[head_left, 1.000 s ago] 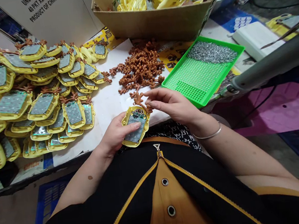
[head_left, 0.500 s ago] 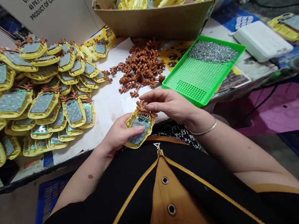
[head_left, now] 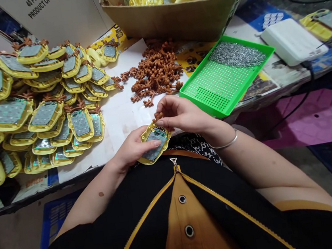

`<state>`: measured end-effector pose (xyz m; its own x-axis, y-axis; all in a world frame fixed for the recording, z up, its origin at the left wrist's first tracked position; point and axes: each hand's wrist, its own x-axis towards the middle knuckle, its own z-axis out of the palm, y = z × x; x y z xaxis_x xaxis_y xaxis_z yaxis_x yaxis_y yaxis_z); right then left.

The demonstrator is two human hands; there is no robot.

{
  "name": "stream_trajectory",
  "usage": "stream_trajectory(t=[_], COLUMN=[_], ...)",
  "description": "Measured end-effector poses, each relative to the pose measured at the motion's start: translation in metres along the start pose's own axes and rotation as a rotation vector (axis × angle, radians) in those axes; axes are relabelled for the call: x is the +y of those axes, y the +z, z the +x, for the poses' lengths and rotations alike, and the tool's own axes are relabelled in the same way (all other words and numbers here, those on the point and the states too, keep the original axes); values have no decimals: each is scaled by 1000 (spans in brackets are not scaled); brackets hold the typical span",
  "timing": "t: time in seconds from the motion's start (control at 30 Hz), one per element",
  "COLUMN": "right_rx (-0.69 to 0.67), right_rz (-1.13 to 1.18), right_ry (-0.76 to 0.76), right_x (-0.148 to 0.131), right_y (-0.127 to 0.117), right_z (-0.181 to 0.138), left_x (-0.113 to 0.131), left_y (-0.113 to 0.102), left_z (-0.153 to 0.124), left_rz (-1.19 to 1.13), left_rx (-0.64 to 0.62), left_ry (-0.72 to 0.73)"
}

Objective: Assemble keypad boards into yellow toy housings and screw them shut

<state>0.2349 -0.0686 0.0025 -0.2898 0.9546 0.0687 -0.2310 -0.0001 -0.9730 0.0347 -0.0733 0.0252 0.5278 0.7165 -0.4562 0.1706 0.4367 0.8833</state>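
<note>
My left hand (head_left: 132,148) grips a yellow toy shell (head_left: 153,142) with a grey circuit board in it, held at the table's near edge, thumb lying across the board. My right hand (head_left: 183,114) is closed in a pinch on a brown antler piece (head_left: 158,116) at the shell's top end. Just beyond my hands lies a heap of loose brown antler pieces (head_left: 156,71) on white paper.
Stacks of yellow shells fitted with boards and antlers (head_left: 41,110) fill the left of the table. A green tray (head_left: 223,80) holds small metal screws at its far end. Behind stands a cardboard box of yellow parts (head_left: 178,19). A white box (head_left: 291,40) lies at right.
My right hand has pressed the antler piece down onto the shell's top and curled tighter. The long grey object at right has left the view.
</note>
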Motion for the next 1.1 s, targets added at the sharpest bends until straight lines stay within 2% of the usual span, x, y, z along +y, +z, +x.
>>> stream_trajectory(t=[0.1,0.17,0.3,0.4,0.47,0.53,0.63,0.73,0.83,0.9,0.97,1.03,1.1], right_rx=[91,149,53,147,208,168,117,234,328,293,235,184,145], right_rz=[96,67,-136,-392,-480,-381,-115,41,-20,-156,-266,-336,-379], right_ry=[-7,4,75,-64,-136,-75,85,119,142,199,230,244,259], right_x=[0,1,7,11,13,15,20,26,30,31,30,28,28], right_y=[-1,-4,-6,-3,-1,0,-1,0,1,2,2,3,4], right_z=[-2,-6,-14,-16,-15,-14,-12,-11,-9,-6,-4,-3,-1], left_x=[1,2,2,2,0,-1,-2,3,21,41,65,88,108], left_y=[0,-1,-1,-2,-3,-3,-4,-12,-37,-64,-94,-122,-145], left_z=[2,3,5,8,9,9,8,8,11,9,3,-6,-14], left_rz=[-135,-190,-231,-259,-273,-280,-266,-171,73,313,573,831,1064], left_rx=[39,63,47,52,47,34,30,87,251,445,690,907,1025], left_ry=[-43,-62,-91,-124,-147,-148,-114,-8,207,381,505,482,294])
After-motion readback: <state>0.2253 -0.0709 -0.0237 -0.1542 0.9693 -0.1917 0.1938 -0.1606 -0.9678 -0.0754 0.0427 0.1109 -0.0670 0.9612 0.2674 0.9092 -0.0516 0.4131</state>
